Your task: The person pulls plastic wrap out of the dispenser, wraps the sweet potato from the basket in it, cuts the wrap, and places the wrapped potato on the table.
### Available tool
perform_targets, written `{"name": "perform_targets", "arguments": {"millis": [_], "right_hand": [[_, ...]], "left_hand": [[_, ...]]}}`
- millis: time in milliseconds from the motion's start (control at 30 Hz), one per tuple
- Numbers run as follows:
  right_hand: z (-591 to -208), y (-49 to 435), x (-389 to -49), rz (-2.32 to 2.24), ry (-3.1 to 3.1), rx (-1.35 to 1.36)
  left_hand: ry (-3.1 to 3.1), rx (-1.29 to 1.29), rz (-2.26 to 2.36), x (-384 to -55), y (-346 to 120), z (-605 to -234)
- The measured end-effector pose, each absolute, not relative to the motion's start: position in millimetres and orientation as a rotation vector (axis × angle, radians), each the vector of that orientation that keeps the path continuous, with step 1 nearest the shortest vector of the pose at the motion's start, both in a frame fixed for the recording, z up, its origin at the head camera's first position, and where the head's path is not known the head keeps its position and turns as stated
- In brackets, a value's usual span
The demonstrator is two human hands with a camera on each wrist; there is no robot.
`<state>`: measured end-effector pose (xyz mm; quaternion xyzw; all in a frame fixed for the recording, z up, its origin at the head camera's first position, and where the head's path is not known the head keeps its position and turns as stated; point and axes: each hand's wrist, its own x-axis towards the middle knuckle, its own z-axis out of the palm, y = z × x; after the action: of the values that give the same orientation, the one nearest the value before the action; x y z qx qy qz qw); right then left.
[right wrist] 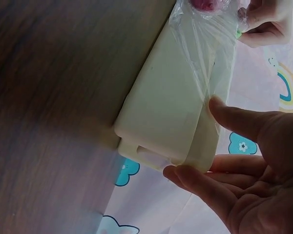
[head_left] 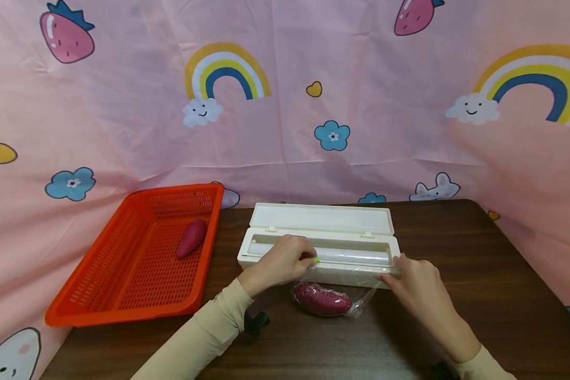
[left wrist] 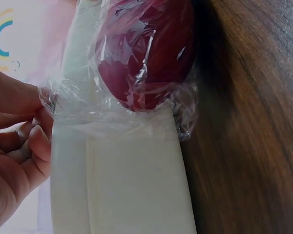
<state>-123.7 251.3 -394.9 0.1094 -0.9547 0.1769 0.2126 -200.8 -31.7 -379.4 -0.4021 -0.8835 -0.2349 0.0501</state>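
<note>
A white cling film dispenser (head_left: pixel 323 274) stands on the table with its lid (head_left: pixel 320 217) raised and a film roll (head_left: pixel 351 256) inside. My left hand (head_left: pixel 285 258) pinches a small green slide cutter (right wrist: pixel 239 34) at the front rim, mostly hidden by the fingers. My right hand (head_left: pixel 415 279) grips the dispenser's right end, its thumb (right wrist: pixel 234 117) pressing the front rim where film is stretched. Against the front wall lies a purple-red sweet potato (head_left: pixel 324 299) wrapped in clear film (left wrist: pixel 93 117), with film trailing to the right thumb.
To the left, an orange plastic basket (head_left: pixel 197 285) holds another sweet potato (head_left: pixel 192 238) without visible film. The dark wooden table (head_left: pixel 461 248) ends at a pink patterned cloth (head_left: pixel 285 142) behind. Black straps show near both wrists.
</note>
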Motion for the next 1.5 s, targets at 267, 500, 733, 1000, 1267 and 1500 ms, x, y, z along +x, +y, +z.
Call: {"name": "perform_targets", "arguments": {"millis": [267,500,733,1000,1267,1500], "right_hand": [[-397,254,-125,0.482,-2.597,0.333],[-399,253,-123,0.564,-2.615,0.293],[-399,254,-125,0.568,-2.61,0.278],[-397,254,-126,0.598,-2.634,0.256],[-397,254,-128,0.613,-2.607,0.217],[-398,254,-128,0.591,-2.591,0.229]], "left_hand": [[-2.689,-1.219,-0.752,-200,-26,-377],[-2.707,-1.217,-0.75,-200,-27,-379],[-2.698,-1.244,-0.75,-202,-24,-379],[-2.703,-1.245,-0.761,-205,-23,-379],[-2.665,-1.282,-0.804,-209,-21,-383],[-2.697,-1.268,-0.819,-207,-18,-383]]}}
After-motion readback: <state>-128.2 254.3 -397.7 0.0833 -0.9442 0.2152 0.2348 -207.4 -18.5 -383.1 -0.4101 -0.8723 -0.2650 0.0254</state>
